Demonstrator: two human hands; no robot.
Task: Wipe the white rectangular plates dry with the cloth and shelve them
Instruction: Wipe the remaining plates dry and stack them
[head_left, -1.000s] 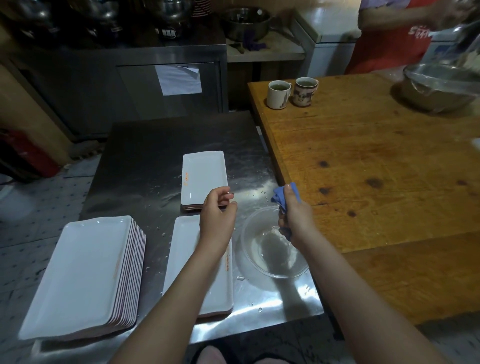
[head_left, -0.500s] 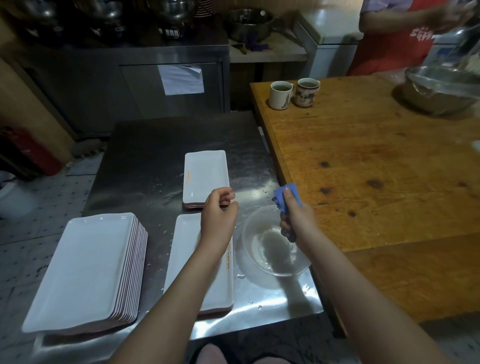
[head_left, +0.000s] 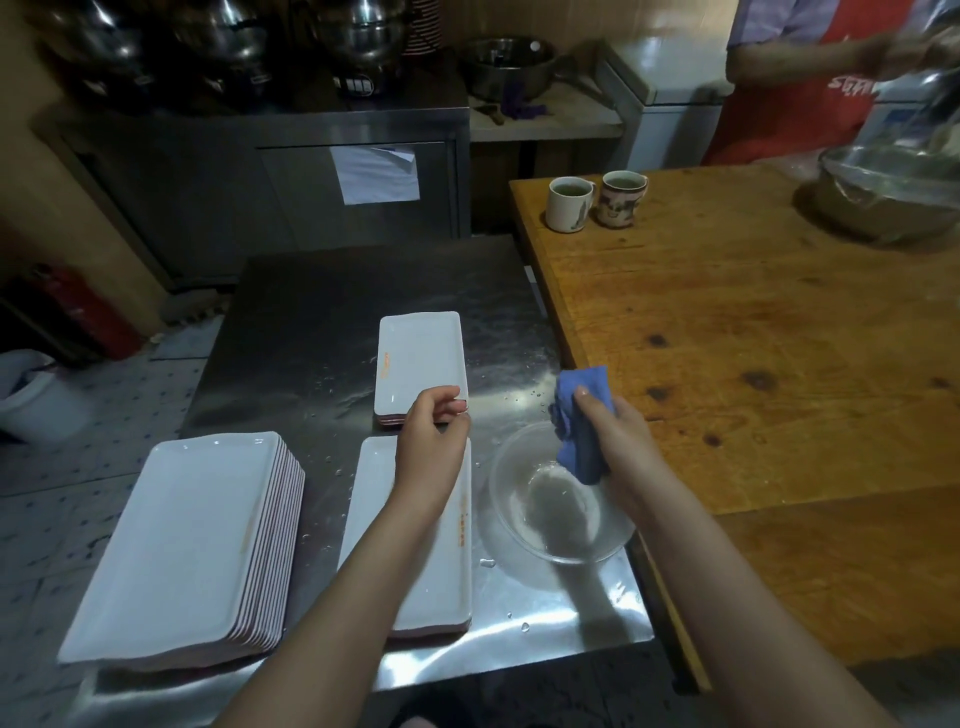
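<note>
Head view: the right hand (head_left: 618, 436) has its grip clamped on the bunched blue cloth (head_left: 582, 415), holding it just above the far rim of a clear glass bowl (head_left: 561, 499) on the steel desk (head_left: 311, 322). The left hand (head_left: 431, 441) hangs with curled fingers at the near edge of a short stack of white rectangular plates (head_left: 421, 358). Whether that grip has pinched the top plate or only hovers over it, I cannot tell.

Beneath the left forearm lies a second low stack (head_left: 441, 582), and well to the left of that grip stands a tall stack (head_left: 192, 540). Water drops dot the steel between the stacks and around the bowl.

To the right of the cloth grip, a wooden desk (head_left: 727, 338) butts against the steel one.

As a judgement, the task is partway at most — the cloth is in hand but touches no plate, so the wiping of the next plate has not begun. No shelf shows anywhere, and every plate in view sits on the desk — all the shelving seems left to do.
</note>
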